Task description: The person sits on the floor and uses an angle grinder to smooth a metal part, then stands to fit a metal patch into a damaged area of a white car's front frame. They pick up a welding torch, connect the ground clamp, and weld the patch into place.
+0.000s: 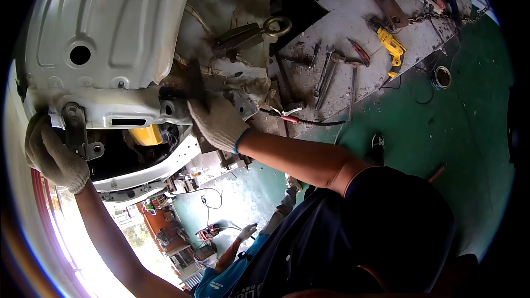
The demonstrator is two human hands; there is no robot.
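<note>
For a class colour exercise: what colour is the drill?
Mostly yellow; the drill shows best in the head view.

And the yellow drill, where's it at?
Head view, upper right: the yellow drill lies on the grey platform, right of the red-handled pliers, below the brown metal plate.
</note>
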